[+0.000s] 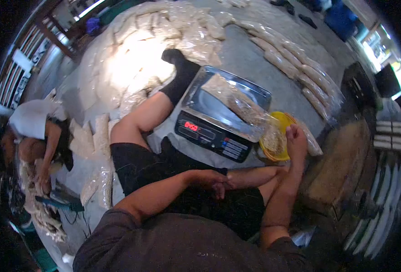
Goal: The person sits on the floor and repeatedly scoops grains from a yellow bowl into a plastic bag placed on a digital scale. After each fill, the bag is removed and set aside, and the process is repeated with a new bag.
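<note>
A digital scale (211, 140) with a steel tray (196, 97) and a lit red display stands in front of my crossed legs. Across the tray lies a long clear plastic bag (236, 102) of pale, crumbly pieces, its near end reaching the tray's right edge. Beside the scale sits a yellow bowl (282, 157) with similar loose pieces (273, 138) in it. My right hand (296, 139) is raised at the bowl's right side, fingers curled together; whatever they hold, if anything, is hidden. My left hand (211, 179) rests over my lower leg, fingers loosely apart, holding nothing.
Filled clear bags form a large heap (164, 27) ahead and a row (295, 63) at the far right. More bags (103, 154) lie by my left knee. Another person (39, 131) crouches at the left. A wooden block (341, 165) stands at my right.
</note>
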`<control>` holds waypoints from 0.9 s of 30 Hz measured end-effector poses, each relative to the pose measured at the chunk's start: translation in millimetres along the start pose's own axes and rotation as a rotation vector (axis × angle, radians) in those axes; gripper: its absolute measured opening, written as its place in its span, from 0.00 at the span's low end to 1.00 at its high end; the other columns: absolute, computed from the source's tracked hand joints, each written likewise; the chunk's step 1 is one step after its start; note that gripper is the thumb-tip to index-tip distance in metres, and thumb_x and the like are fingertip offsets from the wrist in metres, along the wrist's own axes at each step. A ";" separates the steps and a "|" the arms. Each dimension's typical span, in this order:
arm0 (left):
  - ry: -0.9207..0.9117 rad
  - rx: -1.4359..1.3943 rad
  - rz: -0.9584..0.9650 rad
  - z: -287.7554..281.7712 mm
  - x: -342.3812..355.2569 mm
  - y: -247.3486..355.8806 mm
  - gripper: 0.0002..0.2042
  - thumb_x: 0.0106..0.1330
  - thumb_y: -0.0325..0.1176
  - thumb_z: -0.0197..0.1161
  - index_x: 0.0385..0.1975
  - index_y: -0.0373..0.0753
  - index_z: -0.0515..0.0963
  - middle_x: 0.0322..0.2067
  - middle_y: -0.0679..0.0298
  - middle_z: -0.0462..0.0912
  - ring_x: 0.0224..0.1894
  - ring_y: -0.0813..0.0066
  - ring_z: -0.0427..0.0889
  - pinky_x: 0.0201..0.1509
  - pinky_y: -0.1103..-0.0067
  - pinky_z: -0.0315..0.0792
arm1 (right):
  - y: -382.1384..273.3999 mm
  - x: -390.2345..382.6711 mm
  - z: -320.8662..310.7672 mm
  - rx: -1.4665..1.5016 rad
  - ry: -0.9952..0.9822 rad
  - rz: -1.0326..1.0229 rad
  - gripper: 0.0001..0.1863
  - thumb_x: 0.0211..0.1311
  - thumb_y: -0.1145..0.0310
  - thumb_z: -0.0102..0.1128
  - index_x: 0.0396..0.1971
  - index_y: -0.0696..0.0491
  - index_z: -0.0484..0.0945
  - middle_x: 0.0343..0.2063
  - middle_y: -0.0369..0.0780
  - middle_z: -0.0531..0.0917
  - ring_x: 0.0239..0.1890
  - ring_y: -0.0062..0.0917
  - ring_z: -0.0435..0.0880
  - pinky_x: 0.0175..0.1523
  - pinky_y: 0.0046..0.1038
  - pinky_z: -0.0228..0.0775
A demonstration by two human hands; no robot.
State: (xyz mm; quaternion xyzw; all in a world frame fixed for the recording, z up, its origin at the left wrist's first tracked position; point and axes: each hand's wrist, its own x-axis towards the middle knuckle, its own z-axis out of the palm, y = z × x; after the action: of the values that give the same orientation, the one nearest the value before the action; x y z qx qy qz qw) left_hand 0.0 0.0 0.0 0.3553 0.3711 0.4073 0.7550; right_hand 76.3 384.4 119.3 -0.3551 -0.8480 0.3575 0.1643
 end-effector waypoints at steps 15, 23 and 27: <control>0.109 -0.362 -0.241 20.3 -3.9 48.7 0.27 0.80 0.55 0.43 0.65 0.42 0.73 0.42 0.51 0.86 0.43 0.60 0.86 0.51 0.64 0.78 | -6.7 -7.7 2.6 0.383 0.091 -0.028 0.21 0.72 0.49 0.59 0.41 0.56 0.83 0.28 0.38 0.84 0.31 0.23 0.83 0.36 0.27 0.73; 0.110 -0.420 -0.295 20.1 -0.3 52.1 0.28 0.80 0.56 0.41 0.67 0.42 0.71 0.43 0.49 0.85 0.43 0.60 0.85 0.51 0.65 0.77 | 78.9 21.4 10.6 0.160 -0.159 -0.039 0.22 0.74 0.49 0.57 0.42 0.56 0.81 0.31 0.35 0.81 0.33 0.18 0.79 0.37 0.25 0.74; 0.153 0.081 -0.283 23.4 2.2 40.4 0.18 0.73 0.38 0.61 0.61 0.45 0.75 0.42 0.57 0.89 0.40 0.65 0.89 0.39 0.62 0.84 | 75.3 9.5 24.4 0.452 -0.232 0.045 0.23 0.76 0.48 0.53 0.52 0.54 0.78 0.41 0.39 0.85 0.39 0.25 0.84 0.41 0.29 0.77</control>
State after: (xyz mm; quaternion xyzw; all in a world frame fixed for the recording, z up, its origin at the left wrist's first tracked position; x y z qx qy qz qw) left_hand 6.5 13.2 44.3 0.2974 0.4901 0.3075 0.7595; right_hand 93.3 416.4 48.2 -0.2848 -0.7518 0.5796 0.1332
